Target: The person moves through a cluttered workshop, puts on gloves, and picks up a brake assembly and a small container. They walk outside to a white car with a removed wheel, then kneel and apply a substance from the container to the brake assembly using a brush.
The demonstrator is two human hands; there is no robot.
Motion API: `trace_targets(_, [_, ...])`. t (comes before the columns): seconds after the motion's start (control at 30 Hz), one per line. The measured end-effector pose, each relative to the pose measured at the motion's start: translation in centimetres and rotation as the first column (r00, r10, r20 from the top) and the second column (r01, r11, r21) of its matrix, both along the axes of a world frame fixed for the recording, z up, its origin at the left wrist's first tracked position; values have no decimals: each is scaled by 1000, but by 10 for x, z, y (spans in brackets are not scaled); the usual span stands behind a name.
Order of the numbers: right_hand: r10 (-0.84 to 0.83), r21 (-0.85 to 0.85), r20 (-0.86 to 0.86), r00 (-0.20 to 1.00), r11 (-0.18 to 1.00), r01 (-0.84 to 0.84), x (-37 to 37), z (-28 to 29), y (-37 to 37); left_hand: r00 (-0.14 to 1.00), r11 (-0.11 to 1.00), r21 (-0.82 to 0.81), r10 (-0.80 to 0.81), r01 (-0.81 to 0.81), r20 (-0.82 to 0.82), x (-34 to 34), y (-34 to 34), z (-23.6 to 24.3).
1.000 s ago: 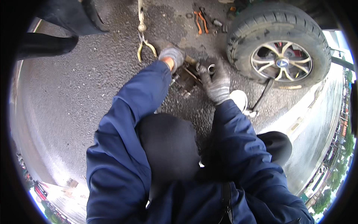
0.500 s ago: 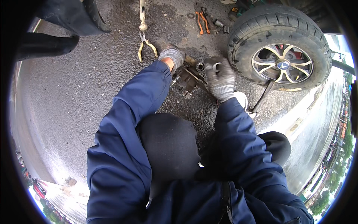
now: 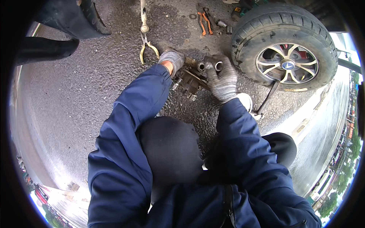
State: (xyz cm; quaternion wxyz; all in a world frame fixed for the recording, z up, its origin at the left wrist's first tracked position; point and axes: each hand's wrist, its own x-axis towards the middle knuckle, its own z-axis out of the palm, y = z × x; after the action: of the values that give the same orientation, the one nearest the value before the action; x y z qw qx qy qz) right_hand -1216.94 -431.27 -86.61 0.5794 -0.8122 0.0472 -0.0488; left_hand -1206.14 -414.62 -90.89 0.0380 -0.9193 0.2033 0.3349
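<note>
My left hand (image 3: pixel 172 58), in a grey knit glove, is closed around the end of a brownish bar-like part (image 3: pixel 192 61). A hollow, round metal end (image 3: pixel 201 67) shows at that part's right. Just right of it, my right hand (image 3: pixel 224 80), in a dirty grey glove, grips a ring-ended metal piece (image 3: pixel 218 66) between thumb and fingers; most of the piece is hidden. The ring and the hollow end are a small gap apart. Under and between my hands lies a dark, greasy metal assembly (image 3: pixel 191 83) with bolts sticking out on the wet asphalt.
A wheel with a tyre (image 3: pixel 251 34) stands at the right, and a dark bar (image 3: pixel 270 97) leans by its rim. Yellow-handled pliers (image 3: pixel 143 49) lie by a pale rod (image 3: pixel 144 15). Farther off are orange-handled pliers (image 3: pixel 202 24) and sockets (image 3: pixel 222 24). Black curved panels (image 3: pixel 72 19) sit far left.
My right hand has turned slightly, and its fingers show more clearly around the ring-ended piece. The left hand and the bar-like part have shifted a little, baring more of the bar.
</note>
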Motion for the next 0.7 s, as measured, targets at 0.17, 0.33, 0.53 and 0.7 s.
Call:
trace_targets(0.17, [-8, -371, -257, 966, 924, -91, 3, 2, 0, 957, 967, 32, -254, 252, 141, 3, 4, -23])
trace_targets(0.33, [-99, 69, 32, 995, 993, 97, 7, 1, -2, 996, 980, -193, 54, -41, 66, 3, 7, -41])
trace_targets(0.53, [-9, -345, -223, 975, 936, -70, 5, -4, -6, 979, 991, 3, -132, 134, 157, 0, 5, -25])
trace_targets(0.7, [-27, -300, -240, 970, 953, -48, 11, -8, -5, 997, 992, -99, 75, -75, -6, -2, 5, -15])
